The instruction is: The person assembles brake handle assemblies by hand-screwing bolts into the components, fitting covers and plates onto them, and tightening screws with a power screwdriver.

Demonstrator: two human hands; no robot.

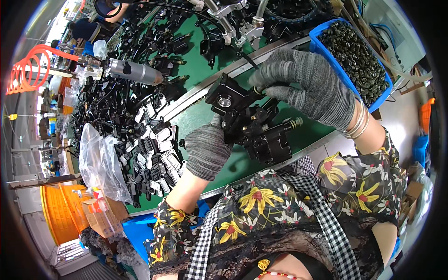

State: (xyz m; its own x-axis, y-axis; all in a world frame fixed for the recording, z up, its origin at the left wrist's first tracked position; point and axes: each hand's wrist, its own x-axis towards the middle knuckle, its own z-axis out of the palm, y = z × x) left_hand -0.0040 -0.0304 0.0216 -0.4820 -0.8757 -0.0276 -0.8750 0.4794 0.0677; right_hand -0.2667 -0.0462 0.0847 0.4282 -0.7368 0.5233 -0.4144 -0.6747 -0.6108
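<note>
While both gloved hands meet over the green-topped counter (pixel 205 122), the head view shows the left hand (pixel 205 151), in a grey knit glove, with its fingers wrapped around the lower side of a black cast-metal brake-cylinder assembly (pixel 252 123), held just above the counter's near edge. The right hand (pixel 305 84), gloved the same way, has its fingers pinched narrow on something small at the assembly's top; what they hold is too hidden to tell. Judging by how things lie, the piece looks mid-assembly: its body is together, a brass-tipped fitting (pixel 295 123) juts from its right side, and many similar black parts wait loose further up the counter. A blue plastic bin of small dark ring-shaped fasteners (pixel 357 58) sits near the right hand. Left of the hands lies a heap of small black-and-white caps (pixel 156 156) beside a clear plastic bag (pixel 100 163), with a silver pneumatic driver (pixel 133 71) hanging above. Around the counter, an orange coiled air hose (pixel 28 67) and an orange crate (pixel 60 210) show in a crowded workshop.
</note>
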